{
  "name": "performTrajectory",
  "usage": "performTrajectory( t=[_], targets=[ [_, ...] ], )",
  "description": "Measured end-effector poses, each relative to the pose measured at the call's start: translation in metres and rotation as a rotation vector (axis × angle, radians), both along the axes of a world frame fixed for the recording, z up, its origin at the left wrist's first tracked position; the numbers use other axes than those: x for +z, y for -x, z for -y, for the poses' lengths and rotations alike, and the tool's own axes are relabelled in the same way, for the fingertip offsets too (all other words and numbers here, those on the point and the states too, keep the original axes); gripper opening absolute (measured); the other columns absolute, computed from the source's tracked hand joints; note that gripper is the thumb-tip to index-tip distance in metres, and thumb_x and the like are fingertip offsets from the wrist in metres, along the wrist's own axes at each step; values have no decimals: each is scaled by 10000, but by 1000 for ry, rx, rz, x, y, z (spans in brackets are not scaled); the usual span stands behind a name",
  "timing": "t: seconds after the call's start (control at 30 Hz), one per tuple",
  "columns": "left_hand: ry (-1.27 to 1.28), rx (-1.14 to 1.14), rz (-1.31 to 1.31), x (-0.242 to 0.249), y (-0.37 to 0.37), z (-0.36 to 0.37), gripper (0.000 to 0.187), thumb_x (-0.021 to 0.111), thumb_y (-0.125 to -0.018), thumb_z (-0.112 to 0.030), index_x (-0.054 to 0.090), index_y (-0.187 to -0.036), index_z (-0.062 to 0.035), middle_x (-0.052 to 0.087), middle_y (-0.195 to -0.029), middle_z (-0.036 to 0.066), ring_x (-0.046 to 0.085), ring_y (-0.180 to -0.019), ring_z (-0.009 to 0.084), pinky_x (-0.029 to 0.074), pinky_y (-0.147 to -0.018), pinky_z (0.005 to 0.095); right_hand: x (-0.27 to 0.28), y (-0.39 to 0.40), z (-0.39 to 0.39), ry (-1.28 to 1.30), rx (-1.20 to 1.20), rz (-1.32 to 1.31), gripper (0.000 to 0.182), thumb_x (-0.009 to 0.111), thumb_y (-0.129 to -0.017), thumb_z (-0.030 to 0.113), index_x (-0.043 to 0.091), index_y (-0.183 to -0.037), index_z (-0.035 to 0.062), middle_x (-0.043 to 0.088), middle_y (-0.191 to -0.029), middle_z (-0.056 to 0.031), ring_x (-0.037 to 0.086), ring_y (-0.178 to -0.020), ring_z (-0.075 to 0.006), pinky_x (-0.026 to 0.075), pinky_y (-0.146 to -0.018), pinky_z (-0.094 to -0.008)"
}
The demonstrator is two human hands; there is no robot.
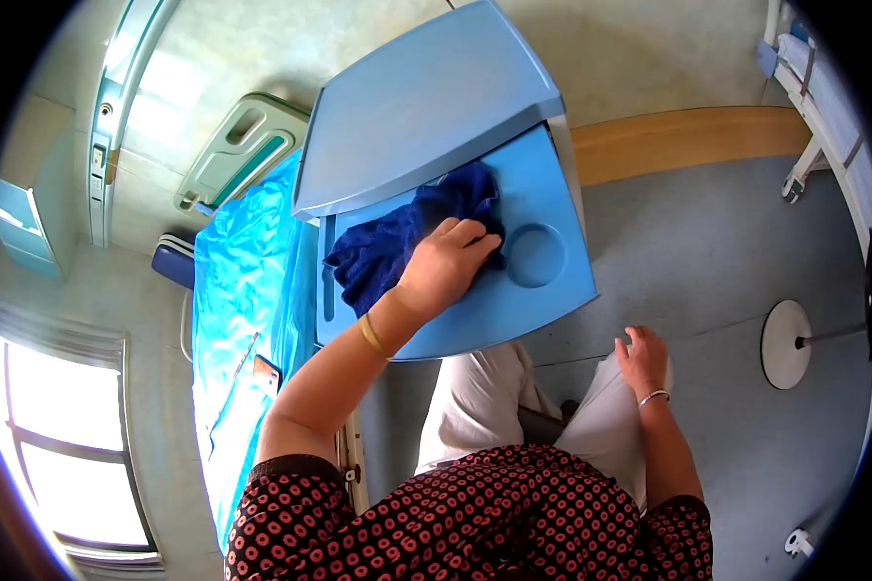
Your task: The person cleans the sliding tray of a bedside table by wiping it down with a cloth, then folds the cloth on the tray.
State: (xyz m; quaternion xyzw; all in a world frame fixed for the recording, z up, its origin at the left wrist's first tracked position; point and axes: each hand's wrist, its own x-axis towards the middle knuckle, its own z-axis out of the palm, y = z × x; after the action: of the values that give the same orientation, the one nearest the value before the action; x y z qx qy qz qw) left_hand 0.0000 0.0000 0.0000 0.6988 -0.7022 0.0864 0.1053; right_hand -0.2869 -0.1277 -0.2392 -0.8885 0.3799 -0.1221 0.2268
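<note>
Patterned blouse [475,513] lowest, her left hand [443,263] presses flat on the dark blue cloth [397,242] mid-frame, pinning it to the pull-out tray [543,300], while the right hand [642,358] rests open, holding nothing, on her thigh.

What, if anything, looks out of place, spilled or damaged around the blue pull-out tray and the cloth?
Nothing stands out. The left hand presses a dark blue cloth onto the blue pull-out tray of the bedside cabinet; the tray's round recess is bare, with no spill or crack visible. The right hand rests on the person's thigh.
</note>
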Motion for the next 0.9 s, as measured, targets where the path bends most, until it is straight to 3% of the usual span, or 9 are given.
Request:
performTrajectory(
  t=[0.27, 0.33, 0.4, 0.47, 0.6, 0.7, 0.9],
  targets=[
    [179, -8, 100, -16, -26, 127, 181, 524, -792, -75, 642, -928, -81, 576, -917, 100, 581, -862, 274, 502, -738, 362, 8, 1, 2, 24, 1, -9, 266, 598, -808, 271, 638, -937, 41, 632, -918, -116, 575, -903, -285, 429, -801, -404],
    [64, 241, 241, -12, -20, 147, 150, 523, -801, -92, 634, -902, -91, 572, -909, 97, 582, -886, 280, 500, -751, 367, 12, -1, 2, 23, -16, 0, 265, 600, -806, 265, 638, -934, 37, 633, -913, -119, 576, -901, -290, 429, -807, -406],
    [8, 285, 235, -8, -13, 149, 151, 516, -813, -91, 636, -903, -82, 569, -944, 88, 578, -921, 269, 509, -766, 365, 12, 0, -2, 13, -22, 13, 263, 603, -803, 260, 638, -932, 34, 633, -908, -123, 576, -900, -296, 429, -813, -407],
    [-35, 336, 236, -4, -13, 144, 153, 510, -825, -90, 639, -905, -73, 567, -979, 80, 574, -956, 258, 517, -781, 364, 11, -2, -1, 31, -6, 4, 257, 607, -800, 251, 639, -927, 29, 634, -905, -127, 577, -897, -301, 432, -819, -404],
    [47, 295, 209, -9, -22, 125, 171, 531, -814, -124, 638, -948, -118, 558, -905, 98, 589, -878, 288, 500, -728, 404, 8, 4, 0, 34, -17, -19, 251, 611, -799, 246, 640, -918, 27, 634, -907, -126, 578, -896, -299, 437, -809, -401],
    [22, 340, 183, -3, -31, 72, 207, 533, -828, -137, 639, -1006, -125, 556, -905, 104, 590, -866, 298, 496, -709, 403, 6, 7, -1, 49, -24, 37, 235, 614, -795, 237, 643, -901, 29, 633, -891, -123, 580, -884, -299, 440, -805, -405],
    [30, 318, 191, -1, -26, -22, 201, 582, -787, -91, 634, -981, -96, 546, -848, 97, 587, -799, 288, 496, -677, 368, 5, 6, -1, 53, -15, 127, 219, 631, -775, 220, 641, -877, 26, 626, -854, -125, 587, -837, -307, 457, -760, -407]
  ],
)
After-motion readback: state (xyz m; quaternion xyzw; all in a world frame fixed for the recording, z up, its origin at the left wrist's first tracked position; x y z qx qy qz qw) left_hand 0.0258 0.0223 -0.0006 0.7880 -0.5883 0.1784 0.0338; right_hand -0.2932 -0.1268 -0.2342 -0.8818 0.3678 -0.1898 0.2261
